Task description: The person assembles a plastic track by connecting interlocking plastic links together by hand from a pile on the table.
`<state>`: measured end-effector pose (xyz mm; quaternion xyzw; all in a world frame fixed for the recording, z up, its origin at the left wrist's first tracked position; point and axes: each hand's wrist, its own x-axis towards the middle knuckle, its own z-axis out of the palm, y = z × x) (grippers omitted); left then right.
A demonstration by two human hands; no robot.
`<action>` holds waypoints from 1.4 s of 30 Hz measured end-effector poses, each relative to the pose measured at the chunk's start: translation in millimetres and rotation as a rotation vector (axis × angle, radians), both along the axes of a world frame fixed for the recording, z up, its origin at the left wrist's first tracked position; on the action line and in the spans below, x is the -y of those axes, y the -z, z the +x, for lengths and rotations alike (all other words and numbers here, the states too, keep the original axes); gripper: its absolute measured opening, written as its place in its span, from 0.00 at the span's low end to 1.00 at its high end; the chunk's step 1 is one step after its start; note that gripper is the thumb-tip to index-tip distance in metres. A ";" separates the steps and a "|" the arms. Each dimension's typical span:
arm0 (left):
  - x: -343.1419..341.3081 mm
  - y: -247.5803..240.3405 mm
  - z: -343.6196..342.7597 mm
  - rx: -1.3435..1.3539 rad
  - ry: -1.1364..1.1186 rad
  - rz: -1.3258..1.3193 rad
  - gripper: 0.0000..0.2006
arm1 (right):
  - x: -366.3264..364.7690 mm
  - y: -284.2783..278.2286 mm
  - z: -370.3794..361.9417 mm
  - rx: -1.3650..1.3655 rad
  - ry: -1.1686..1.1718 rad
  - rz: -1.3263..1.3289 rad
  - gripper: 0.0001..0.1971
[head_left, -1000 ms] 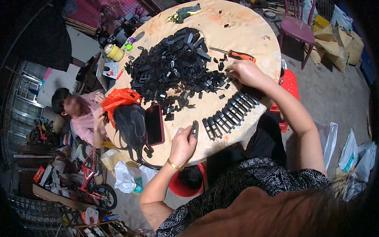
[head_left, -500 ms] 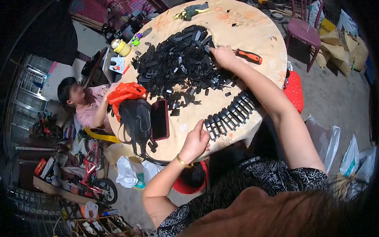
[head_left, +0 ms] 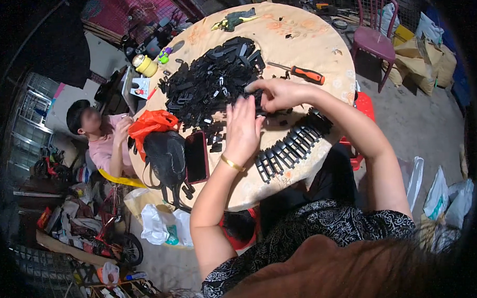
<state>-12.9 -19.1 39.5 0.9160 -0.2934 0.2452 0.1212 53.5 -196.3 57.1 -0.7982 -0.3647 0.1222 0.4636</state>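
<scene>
A large heap of small black plastic pieces (head_left: 207,79) covers the middle of the round table. My left hand (head_left: 243,127) lies at the near edge of the heap, fingers stretched out and holding nothing. Beside it, my right hand (head_left: 286,93) reaches into the heap with curled fingers; whatever is between them is hidden among the black parts. A row of matching black plastic parts (head_left: 288,150), lined up side by side, lies along the near edge below my right forearm. Behind my right hand rests a screwdriver (head_left: 307,74) with an orange and black handle.
A phone (head_left: 197,157), a black mesh bag (head_left: 165,157) and an orange plastic bag (head_left: 151,126) lie at the table's left. A person (head_left: 107,138) sits there. A toy gun (head_left: 234,19) lies at the far edge. A purple chair (head_left: 374,44) stands at right.
My left hand has left the row of parts and moved up to the heap. My right hand has drawn nearer, away from the heap's far right side. The view has shifted slightly.
</scene>
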 end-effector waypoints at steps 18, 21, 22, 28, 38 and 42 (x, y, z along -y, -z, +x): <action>-4.2 33.0 17.0 -1.345 0.164 -1.404 0.19 | 34.6 77.4 71.5 0.393 0.480 -0.413 0.10; -6.3 35.6 16.8 -1.368 0.161 -1.432 0.20 | 33.6 74.4 71.0 0.381 0.422 -0.371 0.11; -7.3 36.1 16.5 -1.365 0.135 -1.467 0.19 | 32.2 71.4 65.5 0.328 0.411 -0.267 0.11; -10.6 41.6 21.4 -1.402 0.218 -1.546 0.14 | 57.4 59.9 60.0 0.167 0.474 -0.257 0.11; -5.6 43.2 15.6 -1.488 0.356 -1.596 0.13 | 43.4 58.2 37.5 0.338 0.319 -0.565 0.10; -1.5 39.7 13.1 -1.523 0.438 -1.616 0.15 | 39.1 60.5 22.2 0.603 0.381 -0.270 0.11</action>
